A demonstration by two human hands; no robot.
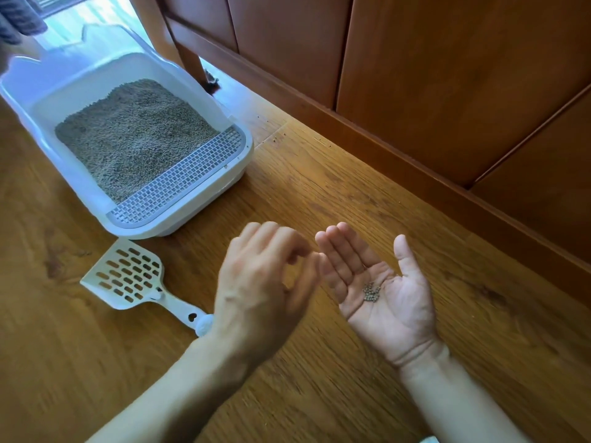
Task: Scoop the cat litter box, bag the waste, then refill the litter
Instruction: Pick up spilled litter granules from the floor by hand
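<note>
Head view: the right hand [380, 292] lies palm up over the wooden floor [367, 193], its grip fully open with fingers straight and close together and the thumb standing apart. A small cluster of grey litter pellets [371, 292] rests loose in the hollow of that palm; nothing closes on them.

Just beside it, the left hand [262, 282] hangs back-up, somewhat blurred. Its fingers are loosely curled and its thumb and forefinger tips come near each other close to the right hand's fingertips; whether anything is pinched between them cannot be told.

Beyond and to the left of the left hand stands the white litter box [179, 203], with high translucent walls and a grey grid step [179, 177] along its near edge. Grey litter [134, 135] fills its floor in an even layer.

Between the box and the left forearm, the white slotted scoop [128, 274] lies flat on the floor, blade toward the box; the end of its handle is hidden by the left wrist.

A few stray pellets [275, 139] dot the floor well beyond the right hand, near the brown wood panelling [415, 75] that runs along the far side.
</note>
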